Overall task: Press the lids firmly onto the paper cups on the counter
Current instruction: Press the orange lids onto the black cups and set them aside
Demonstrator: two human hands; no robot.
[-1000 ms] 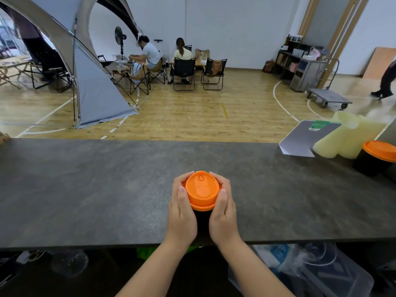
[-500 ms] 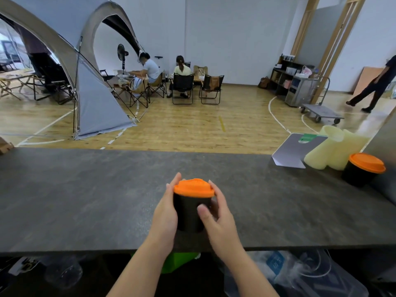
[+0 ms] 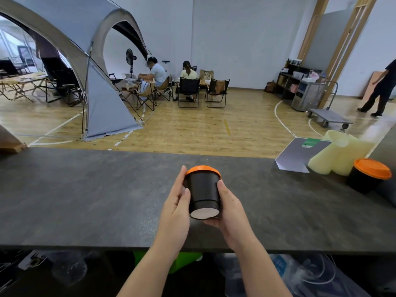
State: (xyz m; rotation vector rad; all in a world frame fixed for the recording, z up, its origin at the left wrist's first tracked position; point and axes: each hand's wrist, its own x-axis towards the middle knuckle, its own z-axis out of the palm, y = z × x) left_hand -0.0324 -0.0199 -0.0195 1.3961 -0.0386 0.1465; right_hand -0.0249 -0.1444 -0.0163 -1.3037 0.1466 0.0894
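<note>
Head view: the black paper cup [image 3: 203, 190], its orange lid [image 3: 203, 169] on, is tilted away above the counter [image 3: 85, 189], pale base showing. The left hand [image 3: 176, 207] and right hand [image 3: 230, 205] curl round its sides. No writing is readable on it.

the right hand [image 3: 229, 209] hides its own fingers behind the black cup [image 3: 203, 192]. at three o'clock, the frame edge crops a walking person [image 3: 383, 88]; under-counter clutter at six is blurred.
</note>
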